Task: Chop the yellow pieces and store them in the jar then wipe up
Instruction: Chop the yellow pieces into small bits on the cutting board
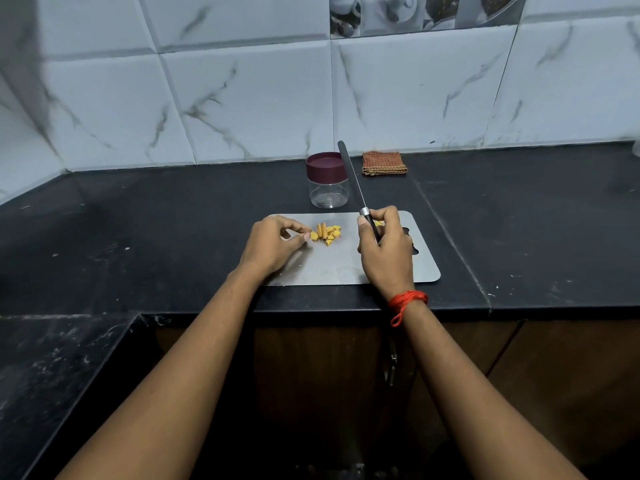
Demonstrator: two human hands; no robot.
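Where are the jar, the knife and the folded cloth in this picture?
jar [328, 192]: head view, on its clear lower wall.
knife [350, 171]: head view, on the middle of the raised blade.
folded cloth [383, 162]: head view, on the middle of its checked top.

Black stone counter [519, 220], white marbled wall tiles [242, 98], brown cabinets [571, 358] below.

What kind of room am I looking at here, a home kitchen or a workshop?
Most likely a home kitchen: a black stone countertop runs below a marble-look tiled wall, with wooden cabinets beneath. On it lie a cutting board with chopped yellow pieces and a lidded storage jar.
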